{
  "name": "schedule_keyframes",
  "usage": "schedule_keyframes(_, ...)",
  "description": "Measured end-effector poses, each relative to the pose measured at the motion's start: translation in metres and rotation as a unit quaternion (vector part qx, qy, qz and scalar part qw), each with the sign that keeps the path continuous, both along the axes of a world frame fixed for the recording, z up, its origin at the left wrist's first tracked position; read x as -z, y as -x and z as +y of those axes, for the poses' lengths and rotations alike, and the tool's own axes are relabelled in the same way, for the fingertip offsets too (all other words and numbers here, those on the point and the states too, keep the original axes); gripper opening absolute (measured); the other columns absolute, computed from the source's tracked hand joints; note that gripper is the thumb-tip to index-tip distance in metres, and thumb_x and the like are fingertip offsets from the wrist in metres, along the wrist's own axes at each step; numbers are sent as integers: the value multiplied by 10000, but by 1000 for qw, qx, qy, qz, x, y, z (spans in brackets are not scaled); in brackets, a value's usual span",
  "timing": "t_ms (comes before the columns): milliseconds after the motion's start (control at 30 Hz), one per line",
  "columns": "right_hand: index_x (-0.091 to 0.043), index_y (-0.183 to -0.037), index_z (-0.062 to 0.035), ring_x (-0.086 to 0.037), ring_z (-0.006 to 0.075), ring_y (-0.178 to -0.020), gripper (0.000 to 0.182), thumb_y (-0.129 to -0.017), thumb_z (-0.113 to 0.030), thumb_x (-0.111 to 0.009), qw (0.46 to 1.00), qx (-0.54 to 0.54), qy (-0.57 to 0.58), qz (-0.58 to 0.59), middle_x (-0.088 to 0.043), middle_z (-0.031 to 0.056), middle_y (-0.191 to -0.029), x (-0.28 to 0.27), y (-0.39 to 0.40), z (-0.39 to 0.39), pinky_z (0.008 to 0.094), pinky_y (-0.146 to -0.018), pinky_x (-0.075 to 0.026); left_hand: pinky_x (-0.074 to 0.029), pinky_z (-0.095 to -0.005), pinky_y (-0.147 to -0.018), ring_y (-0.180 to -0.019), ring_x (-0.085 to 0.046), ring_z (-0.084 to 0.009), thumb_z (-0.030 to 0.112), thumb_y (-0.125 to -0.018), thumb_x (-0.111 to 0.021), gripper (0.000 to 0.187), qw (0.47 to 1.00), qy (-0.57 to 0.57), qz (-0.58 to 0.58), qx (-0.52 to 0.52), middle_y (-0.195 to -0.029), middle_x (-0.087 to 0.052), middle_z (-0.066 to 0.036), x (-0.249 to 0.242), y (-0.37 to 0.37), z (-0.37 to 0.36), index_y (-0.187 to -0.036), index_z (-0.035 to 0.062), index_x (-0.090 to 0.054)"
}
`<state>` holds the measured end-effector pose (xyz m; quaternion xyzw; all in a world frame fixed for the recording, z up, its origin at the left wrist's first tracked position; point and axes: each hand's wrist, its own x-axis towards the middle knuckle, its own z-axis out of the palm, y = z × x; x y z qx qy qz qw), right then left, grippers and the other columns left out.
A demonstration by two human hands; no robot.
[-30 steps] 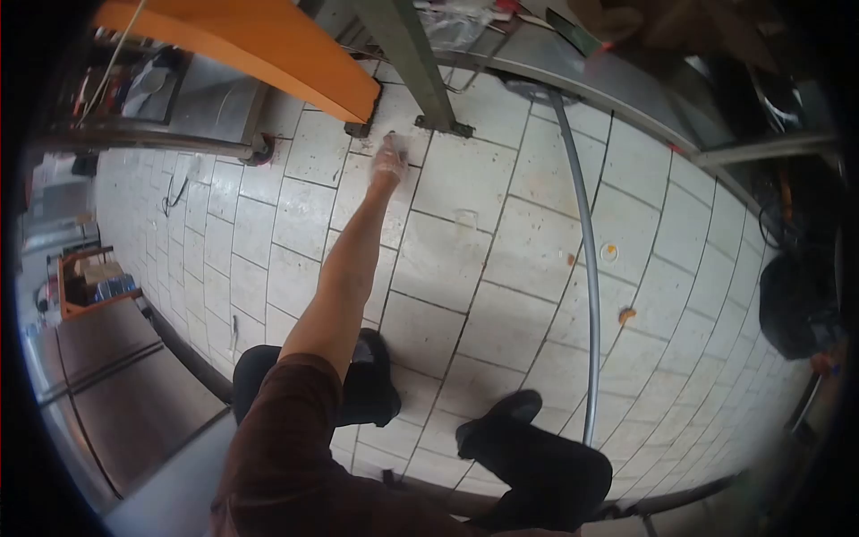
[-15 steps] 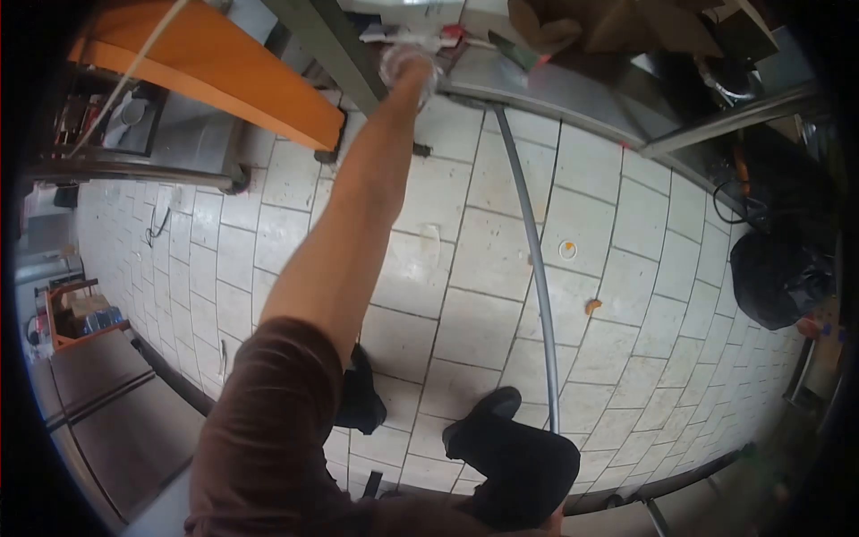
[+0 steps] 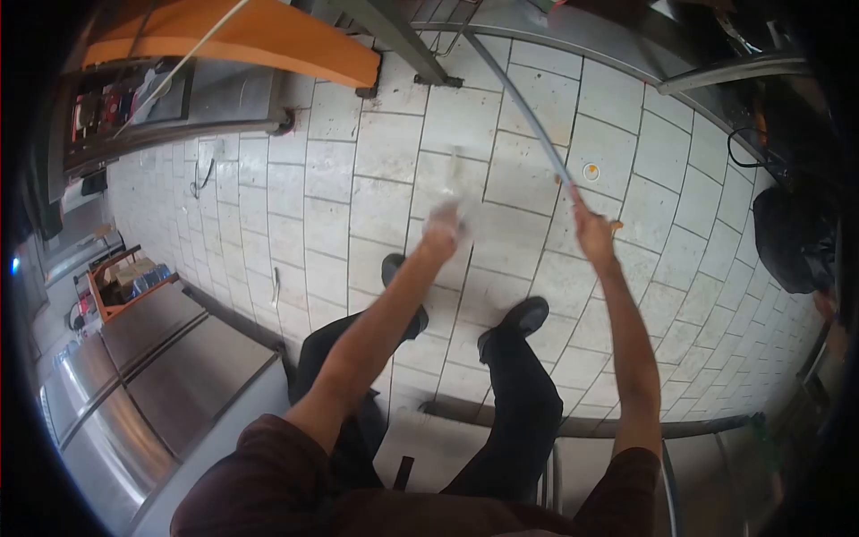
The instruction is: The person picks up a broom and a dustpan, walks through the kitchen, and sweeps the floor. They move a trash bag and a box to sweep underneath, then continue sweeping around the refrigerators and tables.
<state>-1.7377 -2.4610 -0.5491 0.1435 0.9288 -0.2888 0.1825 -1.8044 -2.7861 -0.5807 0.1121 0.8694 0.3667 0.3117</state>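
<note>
My right hand (image 3: 592,234) is wrapped round a long grey pole (image 3: 519,103), which slants away over the floor to the foot of the metal unit at the top. The pole's far end lies close to some thin wire or rod at that edge. My left hand (image 3: 445,225) is out in front over the floor, left of the pole and apart from it. Motion smears its fingers, with a pale, see-through blur about them; I cannot tell whether it holds something.
White floor tiles (image 3: 394,192) carry a small white disc (image 3: 591,172) and an orange scrap (image 3: 616,227). An orange beam (image 3: 242,40) and a green-grey post (image 3: 398,40) stand at upper left. A black bag (image 3: 792,242) sits right, steel cabinets (image 3: 170,358) lower left.
My left hand has drawn back from the metal unit at the top to over the floor. My right hand and forearm have come into view, further forward on the pole.
</note>
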Motion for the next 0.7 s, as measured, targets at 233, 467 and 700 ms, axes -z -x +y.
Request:
schedule_keyframes(233, -249, -1419, -268, -568, 323, -543, 541, -923, -124, -406, 980, -60, -116, -151, -561, 205, -670, -145, -264, 97, 431, -522, -463, -455, -303, -575, -704, -549, -156, 530, -887, -367, 549, 724, -16, -490, -486, -894, -586, -59, -182, -139, -36, -1128, 64, -528)
schedule_keyframes(467, -355, -1379, -130, -557, 323, -518, 513, -880, -75, -461, 992, -5, -76, -100, -533, 173, -633, -392, -398, 65, 382, -498, -446, -452, -331, -541, -658, -552, -152, 541, -849, -522, 496, 830, 110, -495, -231, -732, -559, -51, -393, -155, -30, -893, 54, -606)
schedule_keyframes(700, -403, -1336, -42, -534, 194, -449, 454, -917, -198, -482, 958, 223, 123, -130, -550, 90, -554, -584, -380, -18, 334, -436, -404, -418, -303, -434, -535, -559, -159, 241, -798, -611, 161, 885, -36, -351, -304, -647, -596, -55, -484, -196, -111, -733, 99, -648)
